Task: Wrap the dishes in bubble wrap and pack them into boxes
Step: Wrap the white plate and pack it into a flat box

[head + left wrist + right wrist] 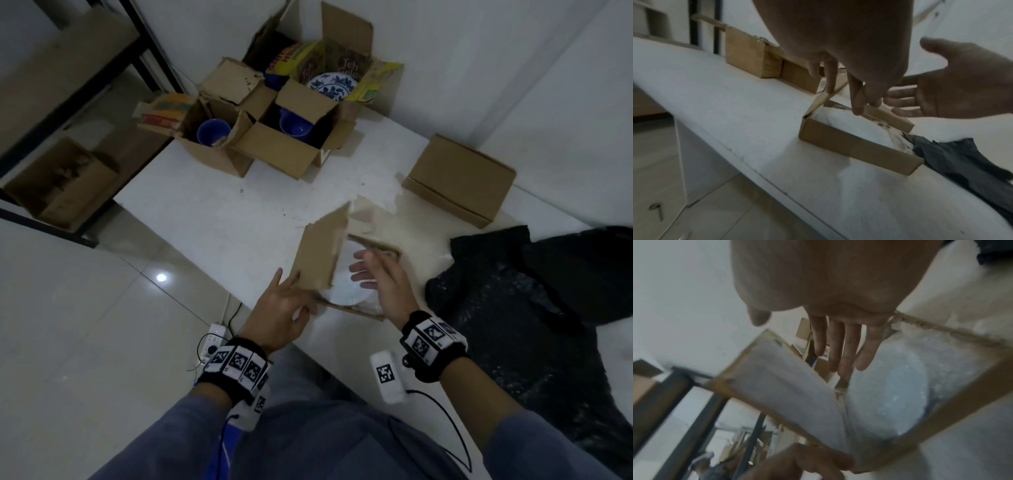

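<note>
My left hand [286, 310] is nearest to me at the near edge of the counter [212, 209], fingers spread and fairly straight, their tips against the raised flap [320, 251] of the flat cardboard box [855, 148]. The fingers are not curled round the flap, which stands nearly upright along the box's left side, its free edge pointing up and away from me. My right hand [378, 277] hovers over the box's right half, wide open with straight fingers and palm turned toward the left hand, holding nothing. The box lies flat on the counter between the two hands, its long axis running from near-left to far-right. Inside it lies a round dish in bubble wrap [888, 395], flat, filling most of the box. In the right wrist view it sits just under and beyond my right fingertips [842, 369]; I cannot tell whether they touch it. To the right of the box, black plastic sheeting [534, 301] is crumpled on the counter. Farther off to the right sits a closed cardboard box [459, 178]. At the far left end of the counter are open cartons [274, 144] holding blue bowls [213, 132] and a blue-and-white patterned plate [332, 85].
</note>
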`<state>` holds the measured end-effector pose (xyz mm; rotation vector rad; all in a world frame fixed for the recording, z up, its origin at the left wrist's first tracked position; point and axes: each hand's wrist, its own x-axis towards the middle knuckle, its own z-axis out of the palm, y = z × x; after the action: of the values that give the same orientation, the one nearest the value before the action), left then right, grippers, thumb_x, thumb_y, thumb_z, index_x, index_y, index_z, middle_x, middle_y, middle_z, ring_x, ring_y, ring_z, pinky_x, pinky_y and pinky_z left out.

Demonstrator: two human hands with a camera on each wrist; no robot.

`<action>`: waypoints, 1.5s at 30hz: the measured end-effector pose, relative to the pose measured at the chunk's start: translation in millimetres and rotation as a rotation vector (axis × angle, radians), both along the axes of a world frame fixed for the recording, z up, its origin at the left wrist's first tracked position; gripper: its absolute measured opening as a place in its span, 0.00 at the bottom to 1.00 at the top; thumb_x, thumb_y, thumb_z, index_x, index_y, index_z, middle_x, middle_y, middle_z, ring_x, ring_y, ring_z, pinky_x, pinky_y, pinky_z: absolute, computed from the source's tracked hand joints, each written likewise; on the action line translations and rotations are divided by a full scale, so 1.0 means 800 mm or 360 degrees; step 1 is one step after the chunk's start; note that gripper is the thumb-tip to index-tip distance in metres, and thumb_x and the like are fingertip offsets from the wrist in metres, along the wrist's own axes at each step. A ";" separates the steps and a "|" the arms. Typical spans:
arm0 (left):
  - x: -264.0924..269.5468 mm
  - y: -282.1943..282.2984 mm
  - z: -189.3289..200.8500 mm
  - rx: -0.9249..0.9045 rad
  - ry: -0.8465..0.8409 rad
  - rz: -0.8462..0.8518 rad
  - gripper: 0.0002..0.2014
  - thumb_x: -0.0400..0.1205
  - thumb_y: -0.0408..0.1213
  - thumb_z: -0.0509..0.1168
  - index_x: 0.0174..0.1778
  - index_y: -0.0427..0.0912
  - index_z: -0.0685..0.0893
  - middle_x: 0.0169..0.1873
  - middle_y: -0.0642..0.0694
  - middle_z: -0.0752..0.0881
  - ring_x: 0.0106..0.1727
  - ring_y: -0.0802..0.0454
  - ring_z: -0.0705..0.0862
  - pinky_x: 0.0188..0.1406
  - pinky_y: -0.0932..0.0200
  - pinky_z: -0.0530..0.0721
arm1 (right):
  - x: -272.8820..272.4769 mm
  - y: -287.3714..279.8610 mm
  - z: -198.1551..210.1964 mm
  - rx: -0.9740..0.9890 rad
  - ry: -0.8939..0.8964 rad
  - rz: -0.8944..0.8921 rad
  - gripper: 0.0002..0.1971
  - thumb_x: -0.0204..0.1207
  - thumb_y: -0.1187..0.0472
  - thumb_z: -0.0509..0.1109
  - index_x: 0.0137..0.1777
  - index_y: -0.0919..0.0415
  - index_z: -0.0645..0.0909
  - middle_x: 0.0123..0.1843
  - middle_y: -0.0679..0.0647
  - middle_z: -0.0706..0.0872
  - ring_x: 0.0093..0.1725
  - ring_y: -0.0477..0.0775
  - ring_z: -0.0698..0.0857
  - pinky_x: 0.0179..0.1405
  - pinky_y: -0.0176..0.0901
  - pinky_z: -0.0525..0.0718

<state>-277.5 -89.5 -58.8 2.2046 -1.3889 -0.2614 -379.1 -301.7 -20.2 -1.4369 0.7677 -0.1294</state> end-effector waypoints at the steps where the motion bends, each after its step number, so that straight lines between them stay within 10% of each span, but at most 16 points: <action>1: 0.002 0.000 0.002 0.0007 -0.0022 -0.0077 0.11 0.73 0.25 0.71 0.41 0.48 0.87 0.51 0.52 0.91 0.75 0.42 0.77 0.83 0.40 0.59 | -0.001 0.000 0.005 0.0154 -0.0032 -0.0006 0.26 0.74 0.33 0.64 0.60 0.53 0.84 0.52 0.54 0.90 0.52 0.58 0.89 0.54 0.53 0.85; 4: 0.008 -0.012 0.014 -0.0041 -0.0075 -0.0265 0.10 0.72 0.25 0.71 0.40 0.46 0.86 0.46 0.49 0.89 0.63 0.46 0.82 0.82 0.58 0.59 | -0.008 -0.001 0.015 0.0374 -0.0049 0.0034 0.36 0.68 0.24 0.64 0.68 0.49 0.80 0.61 0.53 0.89 0.58 0.56 0.89 0.55 0.54 0.87; 8: 0.017 -0.025 0.030 -0.0055 0.0078 -0.0392 0.09 0.72 0.25 0.71 0.40 0.44 0.86 0.50 0.48 0.87 0.57 0.49 0.83 0.62 0.50 0.80 | -0.011 -0.003 0.027 0.0336 -0.0048 -0.0108 0.13 0.75 0.58 0.77 0.59 0.55 0.84 0.55 0.53 0.92 0.55 0.55 0.90 0.50 0.47 0.89; 12: 0.027 -0.044 0.048 0.0148 0.0419 -0.0126 0.25 0.72 0.39 0.75 0.62 0.55 0.72 0.62 0.56 0.74 0.54 0.45 0.83 0.44 0.46 0.87 | -0.014 -0.011 0.020 0.0212 0.0059 -0.0259 0.09 0.74 0.71 0.75 0.52 0.64 0.87 0.49 0.63 0.91 0.49 0.57 0.91 0.47 0.48 0.90; 17: 0.069 -0.090 0.031 0.0642 0.0141 -0.0231 0.71 0.51 0.56 0.85 0.85 0.52 0.47 0.82 0.44 0.53 0.78 0.37 0.66 0.74 0.36 0.73 | -0.021 -0.018 0.007 0.0144 0.0121 -0.0315 0.22 0.74 0.72 0.74 0.22 0.50 0.82 0.33 0.45 0.89 0.36 0.42 0.87 0.35 0.33 0.82; 20: 0.085 -0.116 0.016 0.0966 0.0009 -0.0353 0.80 0.48 0.58 0.87 0.85 0.53 0.35 0.86 0.43 0.39 0.86 0.37 0.41 0.83 0.31 0.46 | -0.022 -0.020 -0.003 0.0137 0.0179 -0.0426 0.16 0.75 0.70 0.74 0.27 0.57 0.78 0.30 0.47 0.87 0.34 0.43 0.86 0.35 0.33 0.81; 24: 0.094 -0.138 0.004 0.1102 -0.0093 -0.0565 0.83 0.46 0.65 0.84 0.84 0.52 0.29 0.85 0.43 0.33 0.86 0.38 0.35 0.83 0.32 0.39 | -0.021 -0.024 -0.020 0.0078 0.0304 -0.0536 0.15 0.74 0.69 0.74 0.27 0.57 0.79 0.22 0.43 0.79 0.24 0.41 0.77 0.28 0.32 0.75; 32: 0.098 -0.151 -0.017 0.1170 -0.0387 -0.0805 0.81 0.45 0.81 0.71 0.84 0.53 0.28 0.85 0.40 0.37 0.86 0.36 0.37 0.79 0.24 0.37 | -0.041 -0.027 -0.065 -0.0010 0.0699 -0.0657 0.11 0.69 0.63 0.76 0.27 0.57 0.82 0.29 0.51 0.81 0.34 0.49 0.79 0.40 0.42 0.79; 45: 0.125 -0.156 -0.013 0.0990 -0.0409 -0.0952 0.75 0.47 0.83 0.63 0.87 0.46 0.45 0.75 0.39 0.64 0.74 0.38 0.67 0.72 0.32 0.63 | -0.033 -0.034 -0.083 0.0356 0.0636 -0.0896 0.10 0.71 0.67 0.76 0.29 0.59 0.85 0.37 0.61 0.85 0.41 0.59 0.83 0.44 0.51 0.81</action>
<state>-177.9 -214.0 -69.5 2.2684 -2.3549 -0.7224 -405.7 -328.8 -86.9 -1.0126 1.4600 -0.1827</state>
